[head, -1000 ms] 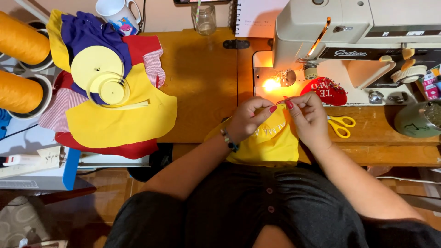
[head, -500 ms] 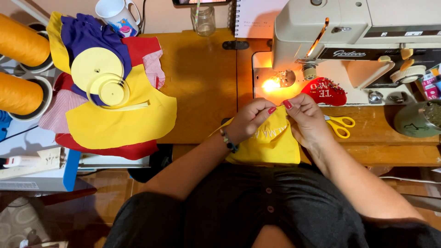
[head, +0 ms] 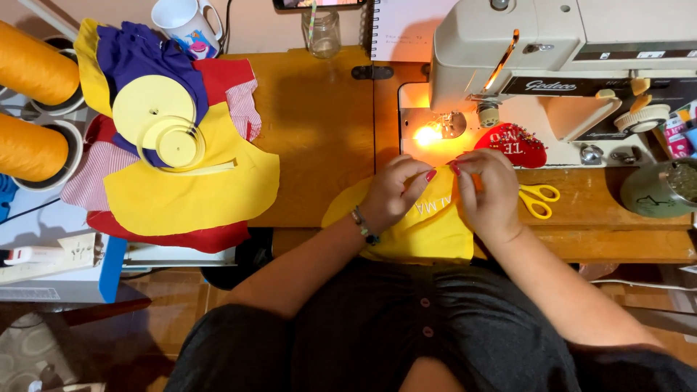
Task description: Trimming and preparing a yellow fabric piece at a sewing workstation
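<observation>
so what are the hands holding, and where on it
Both hands, left hand and right hand, pinch the yellow fabric piece at its top edge.

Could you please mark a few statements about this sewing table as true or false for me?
1. Both hands, the left hand and the right hand, pinch the yellow fabric piece at the table's front edge. True.
2. The yellow-handled scissors are in the right hand. False: they lie on the wooden table, just right of that hand.
3. The sewing machine has its lamp lit. True.
4. The orange thread cones stand right of the machine. False: they are at the far left.
5. The white mug sits on the fabric pile. False: it stands behind the pile.
</observation>
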